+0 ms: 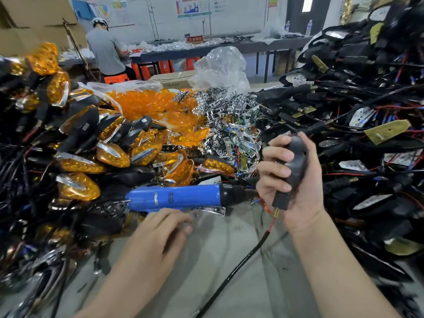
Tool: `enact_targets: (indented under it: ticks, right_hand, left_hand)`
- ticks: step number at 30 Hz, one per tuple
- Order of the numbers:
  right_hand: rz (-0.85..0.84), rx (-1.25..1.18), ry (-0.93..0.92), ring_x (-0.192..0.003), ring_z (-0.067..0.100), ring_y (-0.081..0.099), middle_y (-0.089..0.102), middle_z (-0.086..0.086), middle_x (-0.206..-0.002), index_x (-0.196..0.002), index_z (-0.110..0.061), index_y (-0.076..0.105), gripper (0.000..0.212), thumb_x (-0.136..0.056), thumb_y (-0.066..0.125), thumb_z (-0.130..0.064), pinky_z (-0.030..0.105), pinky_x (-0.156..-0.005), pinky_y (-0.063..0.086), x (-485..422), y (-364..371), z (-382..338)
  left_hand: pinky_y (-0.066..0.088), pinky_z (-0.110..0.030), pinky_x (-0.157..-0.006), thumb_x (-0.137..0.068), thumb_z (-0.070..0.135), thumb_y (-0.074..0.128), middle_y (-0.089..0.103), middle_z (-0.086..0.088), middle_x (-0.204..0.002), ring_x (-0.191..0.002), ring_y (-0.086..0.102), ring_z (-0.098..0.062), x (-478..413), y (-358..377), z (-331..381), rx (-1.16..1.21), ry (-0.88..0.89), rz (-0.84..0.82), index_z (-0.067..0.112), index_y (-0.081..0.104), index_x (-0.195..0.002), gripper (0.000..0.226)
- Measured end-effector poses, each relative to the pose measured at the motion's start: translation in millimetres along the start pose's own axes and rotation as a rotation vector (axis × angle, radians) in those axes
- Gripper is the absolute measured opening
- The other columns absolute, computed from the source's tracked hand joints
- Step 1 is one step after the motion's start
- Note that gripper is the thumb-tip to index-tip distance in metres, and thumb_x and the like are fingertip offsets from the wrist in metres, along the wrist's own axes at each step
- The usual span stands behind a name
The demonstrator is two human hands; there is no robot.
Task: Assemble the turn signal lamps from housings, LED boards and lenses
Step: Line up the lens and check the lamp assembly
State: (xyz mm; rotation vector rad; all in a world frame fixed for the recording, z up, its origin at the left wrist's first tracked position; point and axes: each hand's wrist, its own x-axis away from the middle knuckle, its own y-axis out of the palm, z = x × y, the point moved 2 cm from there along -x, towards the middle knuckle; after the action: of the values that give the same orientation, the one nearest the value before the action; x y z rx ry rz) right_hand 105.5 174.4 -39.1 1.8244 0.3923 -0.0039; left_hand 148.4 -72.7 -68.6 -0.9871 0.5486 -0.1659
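Right hand (312,187) around black housing (296,160); left hand (164,228) beside blue screwdriver (181,196)

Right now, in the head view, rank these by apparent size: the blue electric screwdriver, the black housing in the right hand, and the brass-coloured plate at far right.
1. blue electric screwdriver
2. black housing, partly hidden by the right hand
3. brass-coloured plate, clearly smallest
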Motion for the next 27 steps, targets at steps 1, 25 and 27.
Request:
enact_targets:
  ticks: [1,25,27]
  right_hand:
    - [0.023,0.015,-0.001,-0.046,0.006,0.050,0.053,-0.008,-0.062,-0.089,-0.024,0.055,0.040,-0.102,0.036,-0.057,0.015,-0.033,0.035,0,0,1]
    - [0.102,0.274,0.145,-0.045,0.008,0.048,0.050,-0.008,-0.064,-0.085,-0.022,0.060,0.040,-0.101,0.042,-0.054,0.018,-0.031,0.037,-9,3,42]
    - [0.105,0.304,0.154,-0.045,0.008,0.048,0.050,-0.008,-0.064,-0.085,-0.022,0.060,0.040,-0.101,0.043,-0.054,0.018,-0.032,0.038,-9,2,45]
  left_hand:
    - [0.040,-0.019,-0.094,-0.094,0.057,0.045,0.052,0.031,-0.118,-0.115,0.048,0.005,10,-5,-5,0.006,-0.033,0.000,0.041,0.060,-0.115,0.030]
    - [0.028,-0.047,-0.116,-0.080,0.067,0.006,0.042,-0.003,-0.152,-0.150,0.016,-0.029,82,-4,5,-0.266,-0.623,0.005,0.026,0.053,-0.137,0.085]
    - [0.015,-0.040,-0.120,-0.088,0.071,0.001,0.030,0.003,-0.158,-0.153,0.002,-0.024,72,1,12,-0.276,-0.576,-0.068,0.031,0.042,-0.144,0.081]
